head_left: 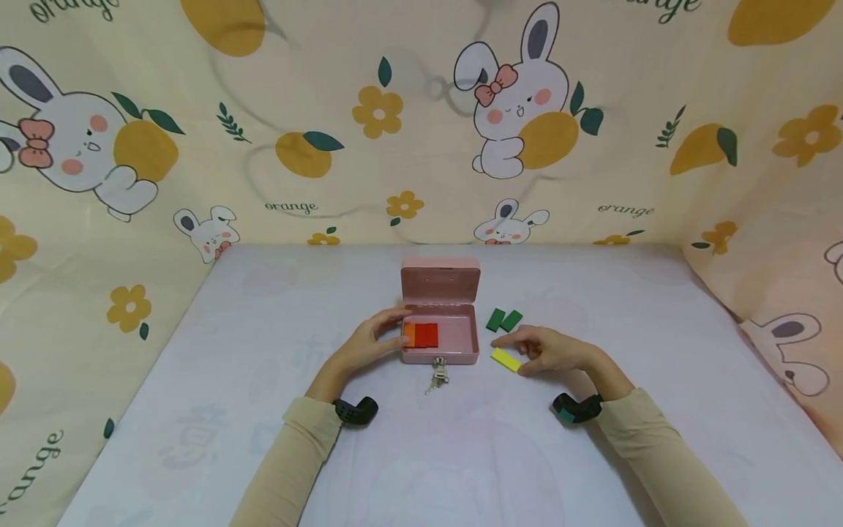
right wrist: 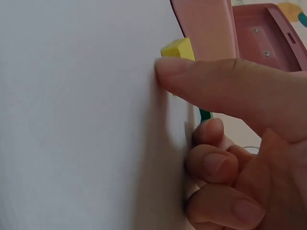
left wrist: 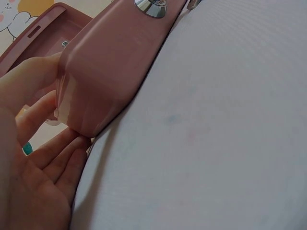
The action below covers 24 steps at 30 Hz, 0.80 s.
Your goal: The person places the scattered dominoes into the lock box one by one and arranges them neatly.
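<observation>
A small pink metal cash box stands on the table with its lid raised. Inside, against the left wall, lie an orange block and red blocks side by side. My left hand holds the box by its left side, thumb and a finger at the rim, other fingers low on the outer wall. Right of the box, my right hand pinches a yellow block lying on the table. Its thumb is on the block's near end; the index finger reaches toward the far end.
Two green blocks lie right of the box, behind the yellow one. Keys hang from the lock on the box's front. A patterned cloth with rabbits and oranges stands behind the white table.
</observation>
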{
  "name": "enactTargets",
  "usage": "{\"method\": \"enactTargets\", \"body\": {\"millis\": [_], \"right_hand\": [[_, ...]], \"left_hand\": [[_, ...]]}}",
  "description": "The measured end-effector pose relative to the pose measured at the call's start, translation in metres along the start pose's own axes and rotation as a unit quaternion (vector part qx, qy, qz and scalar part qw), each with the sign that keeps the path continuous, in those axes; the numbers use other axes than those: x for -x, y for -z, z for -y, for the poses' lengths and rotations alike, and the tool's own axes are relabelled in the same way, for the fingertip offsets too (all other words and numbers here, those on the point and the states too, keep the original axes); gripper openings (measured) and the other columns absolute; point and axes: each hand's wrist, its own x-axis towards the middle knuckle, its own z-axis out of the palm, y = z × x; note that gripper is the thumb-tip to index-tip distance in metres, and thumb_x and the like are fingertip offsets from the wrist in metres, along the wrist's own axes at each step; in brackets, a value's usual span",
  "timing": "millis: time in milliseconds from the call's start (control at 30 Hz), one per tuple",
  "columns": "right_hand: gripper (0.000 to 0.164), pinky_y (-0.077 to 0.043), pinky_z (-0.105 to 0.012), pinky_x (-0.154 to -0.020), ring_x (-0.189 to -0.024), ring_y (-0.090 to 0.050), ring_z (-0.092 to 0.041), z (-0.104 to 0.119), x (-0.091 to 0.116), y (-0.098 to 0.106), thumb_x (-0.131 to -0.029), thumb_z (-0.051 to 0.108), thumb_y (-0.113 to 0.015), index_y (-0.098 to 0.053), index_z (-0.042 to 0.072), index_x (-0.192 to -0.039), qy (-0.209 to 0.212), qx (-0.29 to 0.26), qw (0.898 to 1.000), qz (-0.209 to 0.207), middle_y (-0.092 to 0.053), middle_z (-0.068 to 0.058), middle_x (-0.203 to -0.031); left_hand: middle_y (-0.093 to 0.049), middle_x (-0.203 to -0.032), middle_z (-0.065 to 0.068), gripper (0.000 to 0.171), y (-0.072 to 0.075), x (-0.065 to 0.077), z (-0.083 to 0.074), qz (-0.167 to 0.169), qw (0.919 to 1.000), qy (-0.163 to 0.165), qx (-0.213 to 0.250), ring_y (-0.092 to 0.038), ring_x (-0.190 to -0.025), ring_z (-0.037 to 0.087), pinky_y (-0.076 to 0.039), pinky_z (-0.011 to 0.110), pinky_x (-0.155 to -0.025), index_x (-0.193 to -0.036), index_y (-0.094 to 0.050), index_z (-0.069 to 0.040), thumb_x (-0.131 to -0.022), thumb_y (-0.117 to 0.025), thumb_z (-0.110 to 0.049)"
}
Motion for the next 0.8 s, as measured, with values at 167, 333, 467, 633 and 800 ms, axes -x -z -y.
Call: {"method": "enactTargets", "body": {"millis": [167,333,467,633,800], "right_hand": [[0.05,-0.034,-0.017,-0.062,-0.077,-0.039,-0.015,0.0005,-0.0002,0.001,-0.083,0.007,-0.071,-0.057,0.001,-0.131,-0.012,0.007,1.0,0.011,-0.045,-0.012,-0.091],[0.048,-0.034,-0.017,-0.062,-0.076,-0.04,-0.014,0.0003,0.0001,-0.0004,-0.082,0.006,-0.071,-0.059,-0.001,-0.128,-0.015,-0.002,1.0,-0.001,-0.046,-0.012,-0.09],[0.046,-0.034,-0.016,-0.06,-0.073,-0.04,-0.015,0.0004,0.0004,-0.0015,-0.081,0.005,-0.072,-0.06,-0.003,-0.125,-0.004,-0.004,1.0,-0.014,-0.047,-0.014,-0.088],[0.046,-0.034,-0.016,-0.057,-0.07,-0.04,-0.02,-0.0016,0.0004,-0.0016,-0.08,0.005,-0.074,-0.06,-0.005,-0.123,0.007,-0.016,1.0,-0.021,-0.047,-0.017,-0.087],[0.047,-0.033,-0.017,-0.056,-0.068,-0.04,-0.015,-0.0028,0.0001,-0.0018,-0.079,0.006,-0.075,-0.06,-0.006,-0.122,0.003,-0.029,0.999,-0.032,-0.047,-0.018,-0.083]], "left_hand": [[-0.04,-0.154,0.012,0.052,0.0008,-0.0001,0.0005,-0.002,1.0,0.004,-0.008,-0.038,-0.143,0.033,-0.029,0.05,-0.121,-0.14,-0.049,-0.011,-0.091,-0.065,-0.018],[-0.041,-0.153,0.013,0.051,0.0002,0.0001,0.0002,-0.006,1.0,0.003,-0.001,-0.039,-0.142,0.034,-0.028,0.05,-0.121,-0.139,-0.049,-0.009,-0.091,-0.065,-0.013],[-0.04,-0.154,0.013,0.05,-0.0002,-0.0005,0.0011,-0.007,1.0,0.002,0.005,-0.038,-0.143,0.033,-0.028,0.05,-0.121,-0.139,-0.049,-0.008,-0.091,-0.064,-0.012],[-0.039,-0.155,0.012,0.051,-0.0009,-0.0001,-0.0002,-0.006,0.9999,0.009,0.006,-0.037,-0.144,0.033,-0.028,0.05,-0.122,-0.139,-0.049,-0.01,-0.091,-0.065,-0.013],[-0.04,-0.153,0.013,0.051,-0.0015,-0.0005,-0.0012,-0.005,1.0,0.007,0.005,-0.038,-0.143,0.033,-0.028,0.05,-0.122,-0.139,-0.049,-0.009,-0.091,-0.065,-0.013]]}}
